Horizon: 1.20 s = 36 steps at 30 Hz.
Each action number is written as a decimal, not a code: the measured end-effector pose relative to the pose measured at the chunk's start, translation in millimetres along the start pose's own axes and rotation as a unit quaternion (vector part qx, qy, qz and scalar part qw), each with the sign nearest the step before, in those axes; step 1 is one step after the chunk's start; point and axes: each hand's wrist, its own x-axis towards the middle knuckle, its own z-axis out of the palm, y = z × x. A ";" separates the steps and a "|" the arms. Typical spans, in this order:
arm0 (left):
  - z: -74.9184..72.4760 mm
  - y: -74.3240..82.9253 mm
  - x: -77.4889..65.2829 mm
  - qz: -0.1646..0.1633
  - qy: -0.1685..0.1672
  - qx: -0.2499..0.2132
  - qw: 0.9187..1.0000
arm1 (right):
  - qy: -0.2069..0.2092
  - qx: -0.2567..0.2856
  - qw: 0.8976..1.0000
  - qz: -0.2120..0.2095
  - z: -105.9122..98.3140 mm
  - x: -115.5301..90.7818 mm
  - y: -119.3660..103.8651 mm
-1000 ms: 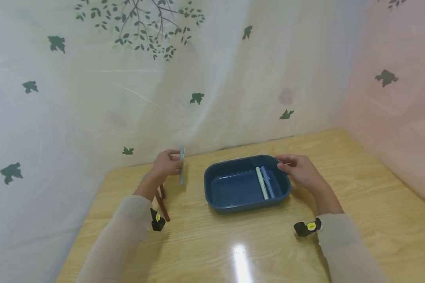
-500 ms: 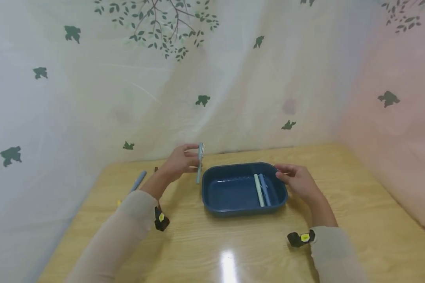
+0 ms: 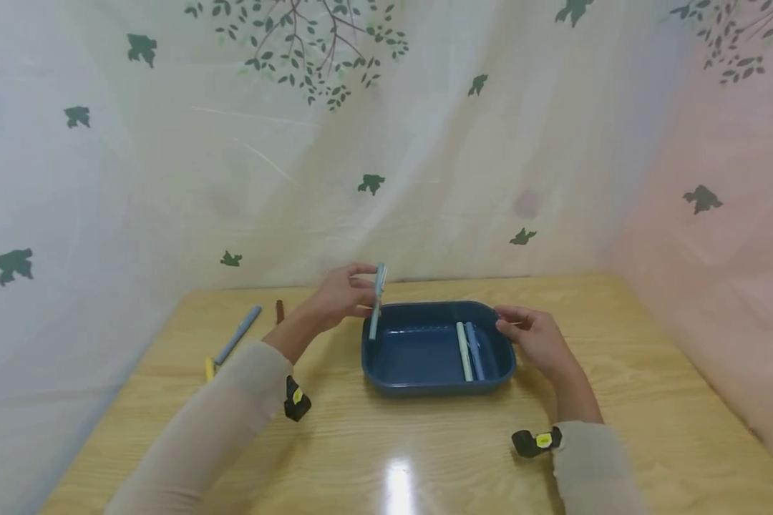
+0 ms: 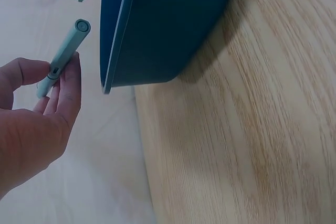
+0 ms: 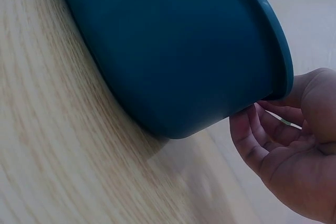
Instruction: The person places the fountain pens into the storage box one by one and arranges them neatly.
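Note:
Between thumb and fingers my left hand (image 3: 341, 299) pinches a light blue-green pen (image 3: 378, 300), tilted nearly upright at the left rim of a dark blue basin (image 3: 419, 390). In the left wrist view the pen (image 4: 65, 56) points one round end toward the camera, beside the basin wall (image 4: 163, 30). My right hand (image 3: 535, 336) grips the basin's far right corner; the right wrist view shows the thumb at the rim (image 5: 281, 51) and curled fingers below it. Inside the basin, a pale green pen (image 3: 464, 350) and a blue pen (image 3: 474, 350) lie side by side toward the right.
Left of the basin on the wooden table (image 3: 354, 450) lie another blue pen (image 3: 238, 335), a yellow item (image 3: 210, 369) partly behind the left sleeve, and a brown stick-like item (image 3: 280, 312) partly behind the forearm. A leaf-printed curtain (image 3: 296, 214) hangs along the back edge.
My left hand has carried the light blue-green pen rightward to the basin's left rim, uncovering the blue pen and yellow item on the table. My right hand stays at the basin's corner.

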 end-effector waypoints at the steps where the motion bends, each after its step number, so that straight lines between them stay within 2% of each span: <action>1: 1.0 -0.1 0.4 -0.001 0.000 0.002 1.000 | -0.001 0.003 1.000 -0.001 0.7 0.3 0.5; 5: 6.6 0.1 2.2 -0.005 0.000 -0.001 1.000 | 0.000 0.004 1.000 -0.009 2.8 0.9 1.0; 13: 21.3 -5.9 9.7 -0.006 -0.027 -0.010 1.000 | -0.001 0.006 1.000 -0.007 4.4 1.3 -0.3; 21: 39.5 -8.7 10.8 -0.011 -0.029 0.005 1.000 | 0.000 0.007 1.000 -0.006 3.7 0.8 -2.2; 31: 58.7 -12.8 12.6 0.002 -0.047 0.001 0.999 | -0.004 0.004 1.000 0.007 2.1 0.1 -2.5; 36: 68.7 -19.7 16.2 -0.006 -0.060 -0.009 0.998 | -0.005 0.003 1.000 0.016 2.0 0.4 -1.5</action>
